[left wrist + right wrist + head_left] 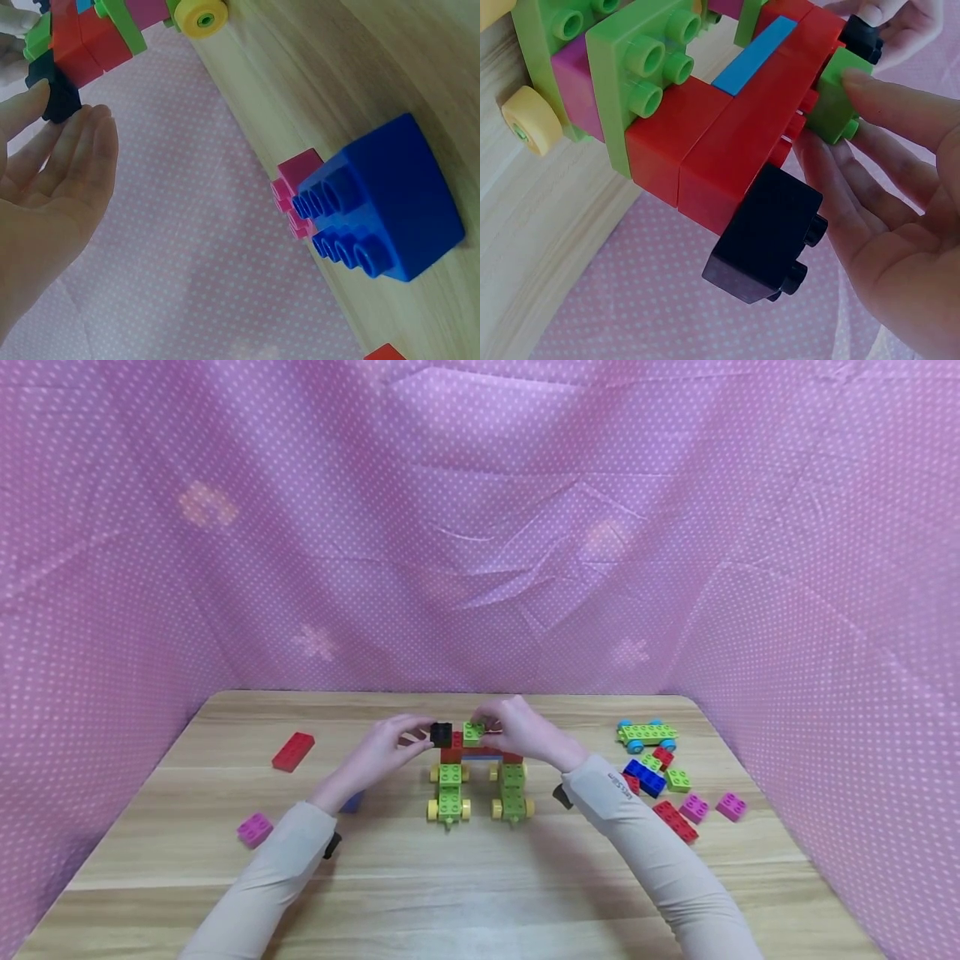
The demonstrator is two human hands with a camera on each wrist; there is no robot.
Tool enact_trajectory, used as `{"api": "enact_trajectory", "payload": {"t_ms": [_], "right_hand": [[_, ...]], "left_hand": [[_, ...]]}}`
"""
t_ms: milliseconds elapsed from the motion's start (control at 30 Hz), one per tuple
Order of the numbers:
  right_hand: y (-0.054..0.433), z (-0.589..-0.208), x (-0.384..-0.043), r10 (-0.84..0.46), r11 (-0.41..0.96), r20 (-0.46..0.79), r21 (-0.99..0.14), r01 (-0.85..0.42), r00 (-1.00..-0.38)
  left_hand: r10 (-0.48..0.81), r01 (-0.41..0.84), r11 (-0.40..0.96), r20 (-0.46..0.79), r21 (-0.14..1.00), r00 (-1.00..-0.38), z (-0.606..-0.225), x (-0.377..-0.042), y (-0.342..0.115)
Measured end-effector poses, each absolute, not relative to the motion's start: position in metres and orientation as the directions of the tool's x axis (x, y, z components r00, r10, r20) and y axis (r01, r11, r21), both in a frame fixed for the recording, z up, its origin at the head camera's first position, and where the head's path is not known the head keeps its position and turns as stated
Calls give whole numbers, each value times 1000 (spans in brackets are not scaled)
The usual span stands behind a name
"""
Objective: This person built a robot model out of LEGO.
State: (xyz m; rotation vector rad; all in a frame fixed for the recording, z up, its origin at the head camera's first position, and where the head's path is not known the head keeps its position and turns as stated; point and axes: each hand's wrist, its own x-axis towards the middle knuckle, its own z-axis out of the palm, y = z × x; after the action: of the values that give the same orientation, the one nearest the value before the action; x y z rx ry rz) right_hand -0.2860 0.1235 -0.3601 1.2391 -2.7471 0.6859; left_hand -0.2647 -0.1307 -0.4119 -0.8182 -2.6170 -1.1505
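Observation:
Two lime-green wheeled bases [450,793] with yellow wheels stand side by side, bridged near their far ends by red bricks [735,150] with a blue strip [757,56] along them. My left hand [384,750] pinches a black brick [441,735] between thumb and fingertips at the left end of the red top. Beside it, my right hand [525,732] holds a green brick [472,732] at the row of red studs. In the right wrist view, another black brick [769,232] sits on the right end of the red top; in the head view the right hand hides it.
At left lie a red brick [293,752], a pink brick [255,830] and a blue brick [390,202], partly behind my left forearm in the head view. To the right are a green base with blue wheels [647,736] and several loose bricks [676,822]. Pink dotted cloth [480,568] surrounds the table.

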Motion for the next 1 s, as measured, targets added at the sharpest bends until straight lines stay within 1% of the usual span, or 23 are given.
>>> {"api": "enact_trajectory", "payload": {"t_ms": [400, 633, 1000], "right_hand": [[117, -359, -287, -700, 605, 224, -317, -730, -678], [117, -363, -287, -693, 591, 254, -334, -734, -674], [122, -359, -289, -723, 591, 214, -300, -749, -657]], "left_hand": [[420, 552, 565, 362, 613, -832, -410, -264, -130], [422, 554, 564, 363, 612, -831, -410, -264, -130], [422, 553, 569, 361, 609, -832, -412, -265, -129]]}}
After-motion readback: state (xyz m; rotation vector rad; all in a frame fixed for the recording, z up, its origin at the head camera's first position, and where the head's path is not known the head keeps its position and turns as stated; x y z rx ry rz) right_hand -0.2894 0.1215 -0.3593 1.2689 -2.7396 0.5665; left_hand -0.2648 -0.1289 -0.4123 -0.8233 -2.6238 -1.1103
